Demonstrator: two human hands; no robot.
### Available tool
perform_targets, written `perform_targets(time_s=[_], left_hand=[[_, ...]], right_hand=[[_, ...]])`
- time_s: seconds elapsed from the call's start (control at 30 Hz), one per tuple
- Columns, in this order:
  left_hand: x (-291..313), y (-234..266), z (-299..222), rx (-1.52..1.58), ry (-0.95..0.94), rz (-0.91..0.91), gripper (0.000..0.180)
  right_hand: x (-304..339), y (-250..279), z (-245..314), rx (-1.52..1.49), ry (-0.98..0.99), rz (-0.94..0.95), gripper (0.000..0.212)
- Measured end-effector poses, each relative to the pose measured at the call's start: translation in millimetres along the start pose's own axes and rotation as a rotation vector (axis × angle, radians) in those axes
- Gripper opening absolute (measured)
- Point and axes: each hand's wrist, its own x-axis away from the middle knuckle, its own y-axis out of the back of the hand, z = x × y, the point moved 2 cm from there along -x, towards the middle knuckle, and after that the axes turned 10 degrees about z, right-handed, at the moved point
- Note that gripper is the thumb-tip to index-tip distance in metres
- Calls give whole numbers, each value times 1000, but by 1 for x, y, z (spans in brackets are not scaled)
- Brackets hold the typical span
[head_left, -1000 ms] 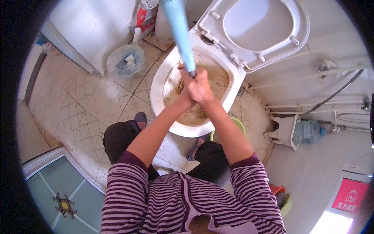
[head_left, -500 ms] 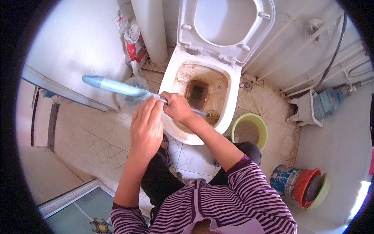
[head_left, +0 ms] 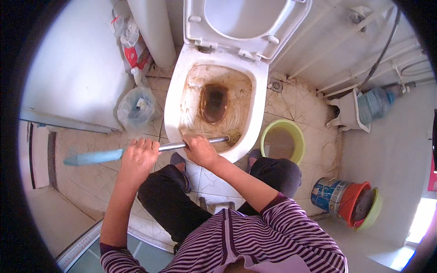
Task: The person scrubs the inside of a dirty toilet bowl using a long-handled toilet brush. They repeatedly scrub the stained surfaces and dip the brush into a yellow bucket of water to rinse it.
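Note:
Both of my hands are on a long toilet brush [head_left: 170,146] with a pale blue handle and a metal shaft. My left hand [head_left: 139,159] is closed round the lower part of the handle. Further along, my right hand [head_left: 200,150] grips the metal shaft at the toilet's near left rim. The shaft reaches into the toilet bowl [head_left: 189,82] and ends at its near right inner wall, where the brush head is hard to make out. Brown stains cover the inside of the bowl, with a dark drain at its middle. The toilet seat [head_left: 291,22] stands raised behind.
A yellow-green bucket [head_left: 298,132] holding cloudy water stands right of the toilet. A bagged waste bin [head_left: 125,109] is at left. Stacked buckets [head_left: 348,204] lie at lower right. A white stool [head_left: 348,111] and a clear blue bottle [head_left: 375,107] are by the right wall.
My left hand has moved down and left and now wraps the handle; before, its fingers were straighter. The brush handle has swung down and nearer to me. The view has shifted slightly.

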Motion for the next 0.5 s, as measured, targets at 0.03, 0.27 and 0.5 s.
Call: perform_targets(time_s=[0.03,0.27,0.5], left_hand=[[4,-3,-4,14,11,31,22],[-61,-10,-16,-61,84,-75,16],[6,-37,-4,382,5,78,27]], right_hand=[[1,-2,-4,26,-1,-4,7],[-41,24,-58,187,40,-96,13],[5,-14,-13,298,83,-165,23]])
